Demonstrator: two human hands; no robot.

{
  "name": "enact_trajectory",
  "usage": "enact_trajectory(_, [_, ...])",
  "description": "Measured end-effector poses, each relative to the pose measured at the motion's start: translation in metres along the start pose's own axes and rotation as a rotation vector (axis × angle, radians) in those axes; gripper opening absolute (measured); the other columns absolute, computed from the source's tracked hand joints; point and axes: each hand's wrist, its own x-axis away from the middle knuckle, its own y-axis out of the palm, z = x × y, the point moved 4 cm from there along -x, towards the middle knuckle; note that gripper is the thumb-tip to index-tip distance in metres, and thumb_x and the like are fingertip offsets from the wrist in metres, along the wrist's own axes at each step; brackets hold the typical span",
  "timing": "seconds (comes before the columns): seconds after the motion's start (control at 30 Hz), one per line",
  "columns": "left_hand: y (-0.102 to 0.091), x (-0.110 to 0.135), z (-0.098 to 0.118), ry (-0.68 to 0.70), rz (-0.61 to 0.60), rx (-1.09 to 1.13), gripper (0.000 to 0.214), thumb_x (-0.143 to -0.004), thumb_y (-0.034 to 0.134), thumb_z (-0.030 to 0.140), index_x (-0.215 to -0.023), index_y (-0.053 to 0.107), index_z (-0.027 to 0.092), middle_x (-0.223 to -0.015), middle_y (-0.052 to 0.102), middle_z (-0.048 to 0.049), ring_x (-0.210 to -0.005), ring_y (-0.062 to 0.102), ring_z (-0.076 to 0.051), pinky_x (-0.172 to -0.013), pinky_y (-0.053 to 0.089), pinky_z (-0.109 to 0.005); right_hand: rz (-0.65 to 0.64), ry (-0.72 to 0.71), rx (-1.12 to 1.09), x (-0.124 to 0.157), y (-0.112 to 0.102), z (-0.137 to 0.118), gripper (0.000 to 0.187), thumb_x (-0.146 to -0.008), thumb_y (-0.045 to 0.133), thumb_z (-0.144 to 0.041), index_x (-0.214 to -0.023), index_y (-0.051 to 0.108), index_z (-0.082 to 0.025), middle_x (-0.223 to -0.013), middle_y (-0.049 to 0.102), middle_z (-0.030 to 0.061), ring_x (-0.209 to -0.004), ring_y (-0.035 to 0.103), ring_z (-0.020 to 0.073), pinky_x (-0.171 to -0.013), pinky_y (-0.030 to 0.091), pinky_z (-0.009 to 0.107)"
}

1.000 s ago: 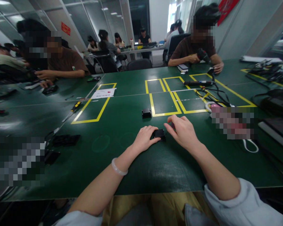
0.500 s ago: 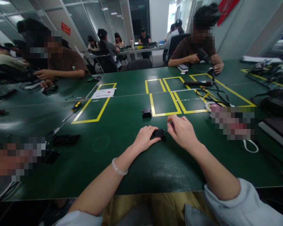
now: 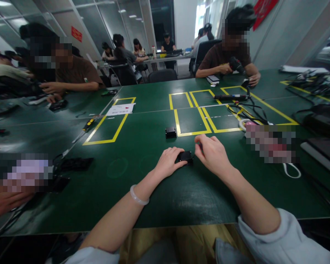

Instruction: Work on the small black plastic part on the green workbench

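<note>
Fingers of the left hand grasp a black block, index along the far side, thumb at the near one. Block sits on the green table, near side, a little right of middle, between both hands. Right hand curled just off the block's right end, thumb and index drawn together; a dark speck shows there, but from my remote feed I cannot tell whether they pinch anything. Second black block lies farther off, just left of a yellow tape outline, touched by neither hand. My reading: step in hand is fine work at the block's right end, left side bracing. Next move, I judge, calls for a steady left hold and small, precise right-hand motion, without tipping the block.
</note>
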Motion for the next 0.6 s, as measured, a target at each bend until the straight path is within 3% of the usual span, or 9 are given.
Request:
enact_trajectory(0.2, [0.0015,-0.0003,-0.0010,0.011,0.010,-0.013,0.038,-0.087,0.056,0.048,-0.114,0.053,0.021,-0.105,0.059,-0.0046,-0.096,0.052,-0.023,-0.084,0.041,-0.036,0.000,-0.009,-0.025,0.0007,0.0002,0.0006,0.019,-0.094,0.039,-0.032,-0.090,0.051,-0.018,-0.069,0.059,0.0008,-0.062,0.052,0.0149,-0.070,0.033,0.029])
enact_trajectory(0.6, [0.0007,-0.0001,-0.0007,0.006,0.009,0.012,0.037,-0.087,0.057,0.047,-0.114,0.052,0.022,-0.106,0.059,-0.0046,-0.097,0.053,-0.023,-0.084,0.041,-0.036,0.009,-0.008,0.017,0.0009,0.0025,0.0025,0.016,-0.094,0.037,-0.027,-0.093,0.050,-0.017,-0.074,0.061,0.0030,-0.064,0.052,0.0159,-0.070,0.033,0.030])
